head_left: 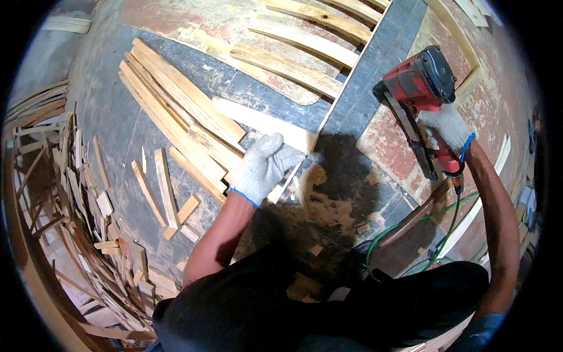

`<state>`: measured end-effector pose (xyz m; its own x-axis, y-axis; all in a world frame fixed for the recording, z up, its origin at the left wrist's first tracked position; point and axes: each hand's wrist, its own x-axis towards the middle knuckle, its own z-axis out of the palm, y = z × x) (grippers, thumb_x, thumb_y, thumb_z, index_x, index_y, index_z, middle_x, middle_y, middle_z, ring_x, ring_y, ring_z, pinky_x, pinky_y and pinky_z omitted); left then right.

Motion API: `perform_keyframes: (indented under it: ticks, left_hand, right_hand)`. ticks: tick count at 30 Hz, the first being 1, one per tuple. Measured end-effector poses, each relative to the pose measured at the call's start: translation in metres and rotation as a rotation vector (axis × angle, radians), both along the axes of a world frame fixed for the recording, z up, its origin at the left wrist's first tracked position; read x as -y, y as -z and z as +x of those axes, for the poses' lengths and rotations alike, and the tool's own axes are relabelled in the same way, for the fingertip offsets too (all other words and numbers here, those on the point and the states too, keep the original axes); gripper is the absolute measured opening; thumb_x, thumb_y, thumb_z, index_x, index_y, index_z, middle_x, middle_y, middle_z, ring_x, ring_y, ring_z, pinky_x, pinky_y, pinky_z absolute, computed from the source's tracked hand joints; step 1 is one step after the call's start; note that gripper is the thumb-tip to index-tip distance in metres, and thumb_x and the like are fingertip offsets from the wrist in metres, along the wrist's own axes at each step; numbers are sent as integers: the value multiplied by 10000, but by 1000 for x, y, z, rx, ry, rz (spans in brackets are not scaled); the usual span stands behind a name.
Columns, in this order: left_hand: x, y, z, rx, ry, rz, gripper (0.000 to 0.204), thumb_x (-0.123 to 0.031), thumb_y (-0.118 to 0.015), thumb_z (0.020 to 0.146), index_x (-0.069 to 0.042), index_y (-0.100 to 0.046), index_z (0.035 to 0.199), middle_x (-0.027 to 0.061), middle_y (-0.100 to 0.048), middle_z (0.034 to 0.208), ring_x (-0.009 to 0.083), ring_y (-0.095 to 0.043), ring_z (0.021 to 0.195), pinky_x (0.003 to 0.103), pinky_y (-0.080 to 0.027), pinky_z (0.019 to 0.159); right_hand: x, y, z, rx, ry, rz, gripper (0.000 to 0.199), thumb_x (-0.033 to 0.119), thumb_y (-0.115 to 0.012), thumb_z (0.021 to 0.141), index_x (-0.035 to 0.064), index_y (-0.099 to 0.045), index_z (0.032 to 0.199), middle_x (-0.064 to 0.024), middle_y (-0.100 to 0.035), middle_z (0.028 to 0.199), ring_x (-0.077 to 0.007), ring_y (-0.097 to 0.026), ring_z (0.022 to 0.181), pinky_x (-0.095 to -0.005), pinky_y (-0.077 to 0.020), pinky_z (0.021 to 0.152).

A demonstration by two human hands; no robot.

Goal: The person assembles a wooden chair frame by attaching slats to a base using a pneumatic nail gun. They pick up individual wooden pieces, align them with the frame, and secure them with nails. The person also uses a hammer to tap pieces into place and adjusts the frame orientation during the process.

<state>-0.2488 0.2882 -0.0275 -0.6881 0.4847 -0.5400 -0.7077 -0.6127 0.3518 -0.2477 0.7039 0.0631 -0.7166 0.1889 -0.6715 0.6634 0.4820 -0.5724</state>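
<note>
My left hand (261,169), in a white knit glove with a blue cuff, is closed at the near end of a pale wooden slat (264,122). That end meets a long thin wooden strip (333,109), and the fingertips press close to the joint. Part of the grip is hidden by the glove. Raised off to the right, my gloved right hand (448,127) is wrapped round the handle of a red and black pneumatic nail gun (417,82). Its nose is well apart from the slat. Several curved slats (287,70) meet the strip farther up.
Loose wooden boards (176,108) lie left of my left hand, with short offcuts (165,182) nearer me. A heap of scrap wood (105,258) fills the left side. A green air hose (404,220) runs across the floor below the nail gun, near my knee.
</note>
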Motion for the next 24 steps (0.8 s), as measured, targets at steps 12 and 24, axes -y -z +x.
perform_keyframes:
  ticks: [12,24]
  left_hand:
    - [8,21,-37,14,-49,-187,360,-188,-509,1038,53,-496,1304,267,-609,1285,403,-629,1171,516,-551,1006]
    - [13,38,-89,-141,37,-124,327,-133,-565,1006,49,-507,1272,244,-608,1224,406,-654,1092,519,-626,883]
  right_hand:
    - [48,-15,15,-117,171,-169,142,173,-692,843,54,-618,822,-19,-555,576,-152,-513,434,-322,-449,428]
    - [95,7,104,-407,839,-1112,72,157,-591,968,118,-531,965,-2,-484,661,-144,-495,547,-319,-456,498]
